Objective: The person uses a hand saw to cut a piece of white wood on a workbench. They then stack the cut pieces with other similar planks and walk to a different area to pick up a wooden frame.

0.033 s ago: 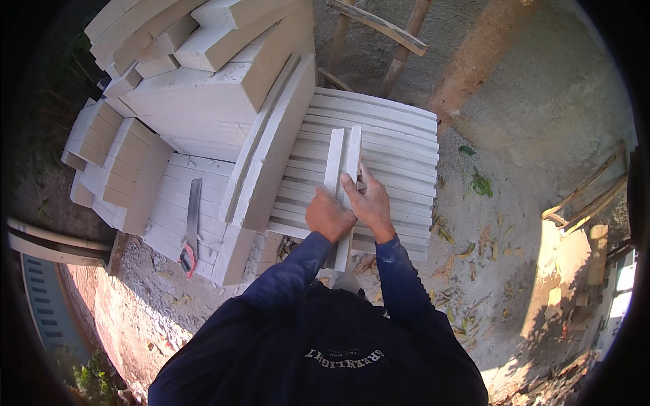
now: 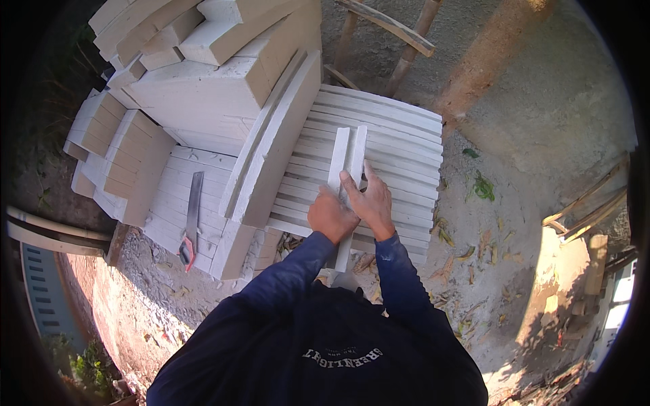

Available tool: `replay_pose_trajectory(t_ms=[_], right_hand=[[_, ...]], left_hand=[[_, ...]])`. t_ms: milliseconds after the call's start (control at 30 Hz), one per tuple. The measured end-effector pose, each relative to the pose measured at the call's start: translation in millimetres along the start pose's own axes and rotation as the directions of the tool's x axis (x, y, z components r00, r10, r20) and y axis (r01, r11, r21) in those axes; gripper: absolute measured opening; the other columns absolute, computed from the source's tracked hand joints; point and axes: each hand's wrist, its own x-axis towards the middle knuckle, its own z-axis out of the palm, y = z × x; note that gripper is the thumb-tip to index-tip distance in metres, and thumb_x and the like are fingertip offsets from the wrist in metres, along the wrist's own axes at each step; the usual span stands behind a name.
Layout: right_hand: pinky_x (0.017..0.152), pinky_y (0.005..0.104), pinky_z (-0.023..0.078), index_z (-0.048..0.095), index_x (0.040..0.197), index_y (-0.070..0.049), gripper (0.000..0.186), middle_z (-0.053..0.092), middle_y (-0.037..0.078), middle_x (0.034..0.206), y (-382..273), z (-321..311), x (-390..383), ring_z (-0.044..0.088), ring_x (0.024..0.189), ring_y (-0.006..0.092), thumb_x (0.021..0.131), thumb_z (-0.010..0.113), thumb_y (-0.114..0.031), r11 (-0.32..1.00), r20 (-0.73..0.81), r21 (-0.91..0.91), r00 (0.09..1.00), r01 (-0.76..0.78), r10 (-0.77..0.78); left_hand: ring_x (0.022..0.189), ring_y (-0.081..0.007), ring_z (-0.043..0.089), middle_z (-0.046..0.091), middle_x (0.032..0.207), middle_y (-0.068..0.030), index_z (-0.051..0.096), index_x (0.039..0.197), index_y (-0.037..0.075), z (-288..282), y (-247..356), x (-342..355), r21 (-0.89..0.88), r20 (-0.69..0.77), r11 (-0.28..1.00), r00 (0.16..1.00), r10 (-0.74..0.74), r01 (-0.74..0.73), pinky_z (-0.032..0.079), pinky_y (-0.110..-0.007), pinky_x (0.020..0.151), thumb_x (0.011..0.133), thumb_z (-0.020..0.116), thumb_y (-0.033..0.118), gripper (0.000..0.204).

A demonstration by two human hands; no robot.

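Observation:
A long white block strip with a groove down its length [image 2: 357, 145] lies across a row of white slabs [image 2: 399, 155] in front of me. My right hand [image 2: 372, 203] grips its right side, thumb on top and fingers along the far edge. My left hand [image 2: 332, 213] is closed over the strip's near part, its fingers curled and slightly blurred. Whatever it may hold is hidden beneath it. The strip's near end shows below my hands, close to my body.
A hand saw with a red-and-black handle [image 2: 193, 220] lies on slabs at the left. Stacked white blocks [image 2: 196, 95] rise at the far left, with an upright slab [image 2: 281, 145] beside the row. A wooden ladder-like frame [image 2: 399, 30] leans at the back; dry leaves [image 2: 447, 271] litter the ground.
The whole view has shifted slightly, the blocks and saw showing a little differently. Both hands stay on the grooved strip in nearly the same place.

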Motion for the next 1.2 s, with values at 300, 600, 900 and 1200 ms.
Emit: replay_pose_trajectory(t_ms=[300, 600, 900, 1200], right_hand=[[0.1, 0.0515, 0.052, 0.018, 0.15, 0.024, 0.138, 0.05, 0.043, 0.137, -17, 11, 15, 0.058, 0.128, 0.0479, 0.072, 0.077, -0.075, 0.921, 0.041, -0.388, 0.998, -0.032, 0.053], [0.101, 0.049, 0.052, 0.01, 0.151, 0.023, 0.146, 0.053, 0.042, 0.134, -48, 9, 20, 0.061, 0.122, 0.0488, 0.069, 0.08, -0.074, 0.88, 0.069, -0.456, 0.981, -0.131, 0.182], [0.102, 0.0393, 0.052, 0.015, 0.151, 0.02, 0.125, 0.06, 0.035, 0.129, -16, 4, 41, 0.065, 0.118, 0.041, 0.065, 0.087, -0.034, 0.931, 0.041, -0.322, 0.98, -0.173, 0.196], [0.116, 0.0425, 0.039, 0.015, 0.161, 0.004, 0.123, 0.049, 0.033, 0.146, -77, -34, 43, 0.052, 0.133, 0.0427, 0.064, 0.087, -0.024, 0.827, 0.584, -0.269, 0.766, 0.494, -0.268]], left_hand=[[0.109, -0.0348, 0.07, 0.068, 0.116, -0.0296, 0.034, 0.148, -0.006, -19, -29, -16, -0.313, 0.166, 0.943, 0.972, 0.169, -0.11, 0.057, -0.04, 0.087, 0.078, 0.086, 0.039, 0.098], [0.077, -0.0207, 0.07, 0.072, 0.091, -0.0154, 0.06, 0.128, -0.01, 9, -269, -96, -0.544, 0.237, 0.767, 0.939, -0.249, 0.34, 0.056, -0.033, 0.069, 0.086, 0.084, 0.025, 0.059], [0.067, -0.0182, 0.069, 0.07, 0.088, -0.0142, 0.06, 0.126, -0.009, -11, -339, -144, -0.716, 0.221, 0.542, 0.879, -0.422, 0.44, 0.055, -0.03, 0.055, 0.09, 0.079, 0.026, 0.053], [0.07, -0.0194, 0.069, 0.071, 0.08, -0.0149, 0.061, 0.124, -0.011, -38, -348, -165, -0.685, 0.106, 0.615, 0.889, -0.446, 0.39, 0.056, -0.033, 0.064, 0.086, 0.084, 0.027, 0.058]])
